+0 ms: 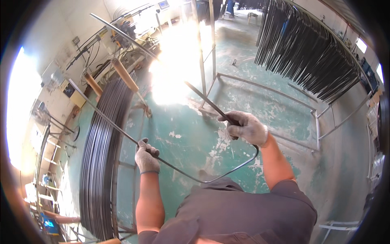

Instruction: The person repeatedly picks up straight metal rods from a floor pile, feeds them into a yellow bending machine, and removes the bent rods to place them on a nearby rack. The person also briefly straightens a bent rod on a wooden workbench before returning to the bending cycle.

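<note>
A long dark metal rod [207, 100], bent into a U, spans both my hands. Its curved end lies close to my chest, and its two legs reach away to the upper left. My left hand [147, 157], in a pale work glove, has its fingers closed round the left leg. Around the other leg, near the bend, my gloved right hand [246, 126] is closed too. Glare hides a stretch of the right leg; its far tip shows again at the upper left.
Left of me, a dense stack of straight dark rods [97, 162] lies on a rack with brown padded posts [124, 75]. Many dark rods [300, 53] hang from a rail at the upper right. A low metal frame [264, 90] stands on the worn green floor [174, 122].
</note>
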`<state>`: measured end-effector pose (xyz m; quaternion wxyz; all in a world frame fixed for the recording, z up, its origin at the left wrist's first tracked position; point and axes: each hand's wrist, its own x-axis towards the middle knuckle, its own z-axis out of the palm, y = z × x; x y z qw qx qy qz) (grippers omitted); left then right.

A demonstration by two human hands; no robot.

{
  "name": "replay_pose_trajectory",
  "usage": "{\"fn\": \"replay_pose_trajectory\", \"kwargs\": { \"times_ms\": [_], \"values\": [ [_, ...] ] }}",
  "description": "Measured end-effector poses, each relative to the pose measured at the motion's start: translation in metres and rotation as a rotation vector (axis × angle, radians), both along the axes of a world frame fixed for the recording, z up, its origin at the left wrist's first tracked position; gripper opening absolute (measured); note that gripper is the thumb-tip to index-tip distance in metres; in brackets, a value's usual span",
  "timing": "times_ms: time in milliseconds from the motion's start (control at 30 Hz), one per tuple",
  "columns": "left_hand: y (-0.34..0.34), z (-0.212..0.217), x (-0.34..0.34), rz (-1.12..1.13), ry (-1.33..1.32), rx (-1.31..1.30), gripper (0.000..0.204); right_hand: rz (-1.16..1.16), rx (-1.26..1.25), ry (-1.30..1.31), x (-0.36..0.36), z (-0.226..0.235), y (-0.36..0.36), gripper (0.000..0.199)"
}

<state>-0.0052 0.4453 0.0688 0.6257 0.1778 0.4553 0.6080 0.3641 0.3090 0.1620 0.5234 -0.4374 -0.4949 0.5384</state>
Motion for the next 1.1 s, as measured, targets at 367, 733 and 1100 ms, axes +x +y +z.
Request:
{"fn": "replay_pose_trajectory", "kwargs": {
  "times_ms": [367, 733, 1100],
  "values": [
    [0.273, 0.016, 0.047, -0.276, -0.208, -0.111, 0.020, -0.006, 0.321, 0.629, -0.085, 0.004, 0.120, 0.076],
    [0.535, -0.030, 0.095, -0.815, -0.345, -0.329, 0.019, -0.412, 0.465, 0.401, -0.197, -0.005, 0.298, 0.057],
    [0.762, -0.200, 0.181, -1.061, -0.191, 0.599, 0.012, -0.731, 0.576, 0.214, -0.130, 0.090, 0.513, 0.052]
  ]
}}
